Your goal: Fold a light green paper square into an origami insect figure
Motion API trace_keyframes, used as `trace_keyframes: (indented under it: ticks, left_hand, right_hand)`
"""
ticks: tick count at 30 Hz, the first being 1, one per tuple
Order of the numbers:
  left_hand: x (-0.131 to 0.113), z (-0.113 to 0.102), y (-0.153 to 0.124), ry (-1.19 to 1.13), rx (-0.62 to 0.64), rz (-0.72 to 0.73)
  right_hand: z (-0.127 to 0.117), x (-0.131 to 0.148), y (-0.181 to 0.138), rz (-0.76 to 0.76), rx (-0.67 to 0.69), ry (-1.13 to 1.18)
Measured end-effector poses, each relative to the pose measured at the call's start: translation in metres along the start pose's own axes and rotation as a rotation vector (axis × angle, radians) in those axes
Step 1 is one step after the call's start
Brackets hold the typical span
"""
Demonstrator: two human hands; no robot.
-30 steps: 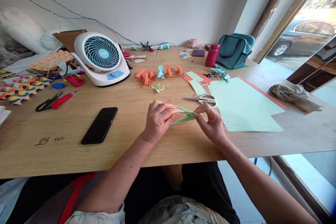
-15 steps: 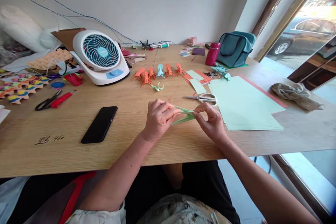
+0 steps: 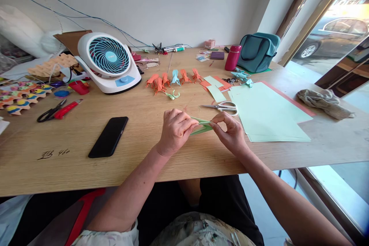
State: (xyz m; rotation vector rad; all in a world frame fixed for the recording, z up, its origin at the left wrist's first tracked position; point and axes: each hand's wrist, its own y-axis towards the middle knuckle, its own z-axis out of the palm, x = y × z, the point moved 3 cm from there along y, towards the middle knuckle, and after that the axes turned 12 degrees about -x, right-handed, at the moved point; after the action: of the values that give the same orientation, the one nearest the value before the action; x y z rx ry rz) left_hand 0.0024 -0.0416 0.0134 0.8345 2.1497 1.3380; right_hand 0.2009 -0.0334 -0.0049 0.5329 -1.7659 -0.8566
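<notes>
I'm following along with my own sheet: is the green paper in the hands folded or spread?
Folded: the green paper shows narrow, angled layers, pinched by the left hand and right hand.

**Ones, twos and a five around the fan**

One fan. Right of it: five orange paper figures, one pale blue figure, one light green figure, two green strips, one pink bottle, one teal bag. In front of it: one phone. Front left: one red knife, one black-handled scissors. Front right: one white-handled scissors, one left hand, one right hand, one folded green paper.
</notes>
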Motion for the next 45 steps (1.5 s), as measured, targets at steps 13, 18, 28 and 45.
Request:
trace_keyframes:
  ticks: [13, 18, 28, 45]
  left_hand:
    - [-0.006, 0.004, 0.0, -0.036, 0.04, 0.004]
    - [-0.01, 0.006, -0.001, -0.048, 0.074, 0.001]
    - [-0.015, 0.007, -0.002, 0.012, 0.086, 0.016]
    - [0.006, 0.004, 0.0, -0.049, 0.09, -0.039]
  right_hand:
    - [0.002, 0.0, 0.0, -0.019, 0.046, 0.017]
    - [0.003, 0.002, -0.001, -0.058, 0.082, 0.043]
    - [0.003, 0.004, -0.001, -0.085, 0.04, 0.045]
    - [-0.001, 0.003, 0.001, -0.067, 0.023, 0.052]
